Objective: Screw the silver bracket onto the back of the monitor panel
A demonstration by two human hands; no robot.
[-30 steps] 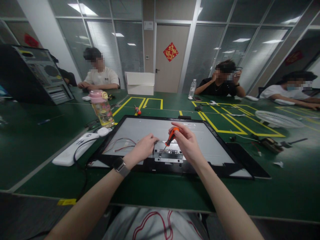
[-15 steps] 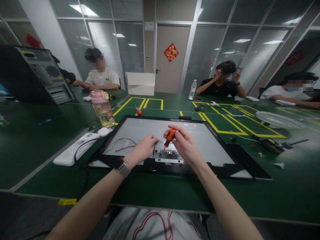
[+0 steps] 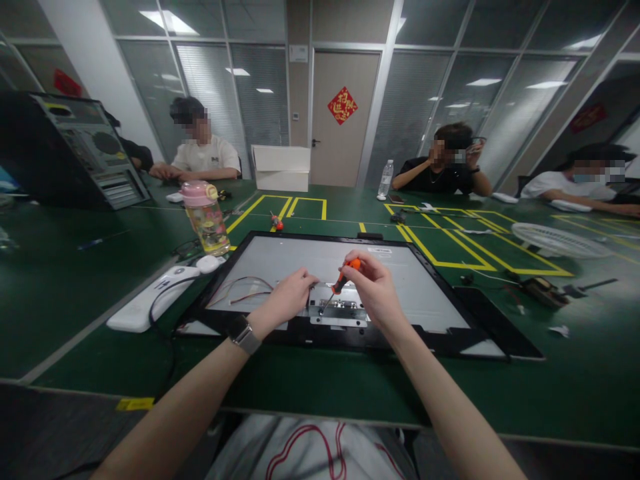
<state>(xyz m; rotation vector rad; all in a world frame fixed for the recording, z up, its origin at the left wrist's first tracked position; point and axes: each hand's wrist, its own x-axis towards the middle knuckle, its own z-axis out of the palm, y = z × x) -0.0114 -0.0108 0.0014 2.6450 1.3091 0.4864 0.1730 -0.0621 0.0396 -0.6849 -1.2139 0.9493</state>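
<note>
A monitor panel (image 3: 425,293) lies face down on the green table, its grey metal back up inside a black frame. My right hand (image 3: 375,293) is closed round a small orange-handled screwdriver (image 3: 344,277), whose tip points down onto a metal bracket (image 3: 337,311) near the panel's front edge. My left hand (image 3: 287,298), with a watch on its wrist, rests curled on the panel just left of the bracket, fingertips at the bracket's edge. Thin coloured wires (image 3: 245,290) run over the panel to the left of that hand.
A pink-lidded drink bottle (image 3: 205,218), a white power strip (image 3: 145,303) and a black PC case (image 3: 75,150) stand at the left. Another red screwdriver (image 3: 275,221), a white box (image 3: 281,167), a fan grille (image 3: 557,238) and three seated people lie beyond.
My right hand has turned the screwdriver handle a little at the same spot on the bracket. The left hand has stayed put.
</note>
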